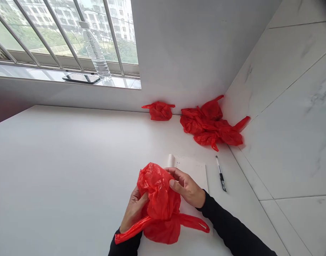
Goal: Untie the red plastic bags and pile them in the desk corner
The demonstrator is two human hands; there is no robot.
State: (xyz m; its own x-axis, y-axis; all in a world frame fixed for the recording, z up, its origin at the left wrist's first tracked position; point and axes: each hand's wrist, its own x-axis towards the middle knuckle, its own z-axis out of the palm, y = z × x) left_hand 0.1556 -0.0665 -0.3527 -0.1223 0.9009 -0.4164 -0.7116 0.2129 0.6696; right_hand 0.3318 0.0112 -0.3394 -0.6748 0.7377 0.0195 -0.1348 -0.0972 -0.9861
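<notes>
A crumpled red plastic bag (163,202) is held between my two hands above the near part of the white table. My left hand (133,209) grips its left side, thumb on top and the other fingers mostly hidden beneath. On the upper right, my right hand (187,186) pinches the bag between thumb and fingers. The bag's two handles stick out to the left and right at its lower end. Whether anything is inside the bag, I cannot tell. Just beyond my right hand lies an open notepad (195,169) with a few small marks, partly covered by that hand.
Against the back wall sits a small red bag (161,111), with a heap of red bags (211,124) in the corner. A black-and-clear pen (221,174) lies right of the notepad. On the windowsill are a water bottle (96,53) and a dark flat device (81,78). A tiled wall bounds the right side.
</notes>
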